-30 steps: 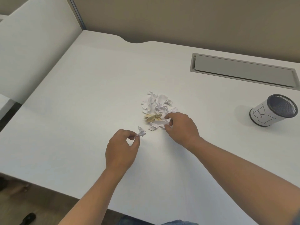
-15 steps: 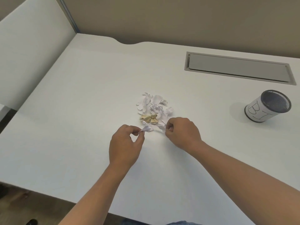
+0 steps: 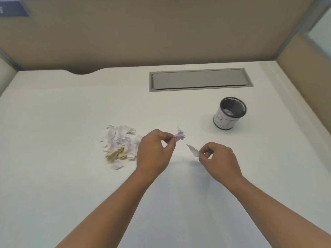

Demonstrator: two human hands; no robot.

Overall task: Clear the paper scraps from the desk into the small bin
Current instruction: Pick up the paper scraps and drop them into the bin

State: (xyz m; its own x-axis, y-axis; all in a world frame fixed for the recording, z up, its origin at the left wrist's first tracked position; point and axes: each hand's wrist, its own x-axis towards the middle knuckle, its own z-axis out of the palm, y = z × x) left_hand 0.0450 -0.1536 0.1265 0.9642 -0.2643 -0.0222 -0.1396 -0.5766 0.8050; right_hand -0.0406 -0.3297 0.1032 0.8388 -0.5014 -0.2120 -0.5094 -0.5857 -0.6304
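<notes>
White desk [image 3: 53,176], tan partition walls [image 3: 143,33], grey cable flap [image 3: 200,78] at the back.
Left hand [image 3: 154,153] pinches a crumpled scrap [image 3: 180,135], right hand [image 3: 219,160] pinches a flat scrap [image 3: 193,150]; scrap pile [image 3: 120,142] sits left, small bin [image 3: 230,113] right, nothing between.

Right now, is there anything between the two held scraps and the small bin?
Nothing visible. Only bare desk lies between the crumpled scrap in the left hand, the flat scrap in the right hand, and the bin. The pile lies left of both hands.
</notes>
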